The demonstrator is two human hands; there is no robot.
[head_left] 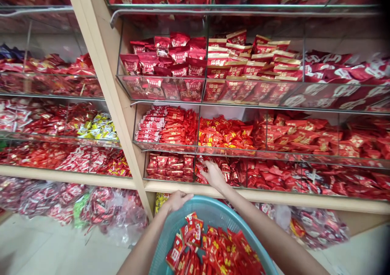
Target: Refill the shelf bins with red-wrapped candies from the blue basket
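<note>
My left hand (178, 200) is closed over the far left rim of a teal plastic basket (236, 210). Small red candy packets (219, 248) with gold and white print lie loose inside it. Beyond the basket, my right hand (215, 176) reaches into a bottom-shelf compartment at a heap of dark red packets (227, 167). Its thumb and fingers look apart among the packets, and no held packet shows between them. Left of that hand, square red packets (170, 165) sit in stacked rows behind a clear front panel.
Wooden shelving (106, 84) with clear dividers rises ahead, filled with red packets. A pale upright post separates two bays. Yellow packets (99, 126) lie in the left bay. Plastic bags of packets (112, 214) rest on the tiled floor (36, 242) below the shelves.
</note>
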